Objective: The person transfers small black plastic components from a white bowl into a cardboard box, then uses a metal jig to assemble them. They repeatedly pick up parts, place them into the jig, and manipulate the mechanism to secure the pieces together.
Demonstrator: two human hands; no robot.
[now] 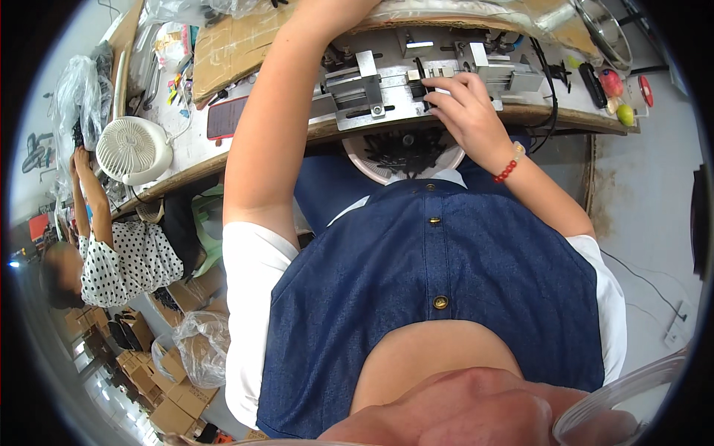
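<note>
My right hand (470, 119), with a red bead bracelet (506, 172) on its wrist, is at the middle of a silver metal fixture (394, 95). Its curled fingertips close on a small black piece (427, 102) at the fixture's centre; the piece's kind is too small to tell. Metal blocks and clamps stand on both sides of the fixture. My left forearm (271, 126) reaches up past the fixture's left end. The left hand lies beyond the top edge, so its fingers and anything in them are hidden.
A round basket (366, 165) of black parts sits below the bench edge. Cardboard (230, 50), a red-edged phone (227, 119) and a white fan (132, 151) are to the left. Black cables (552, 82) hang on the right. Another person (126, 260) works at far left.
</note>
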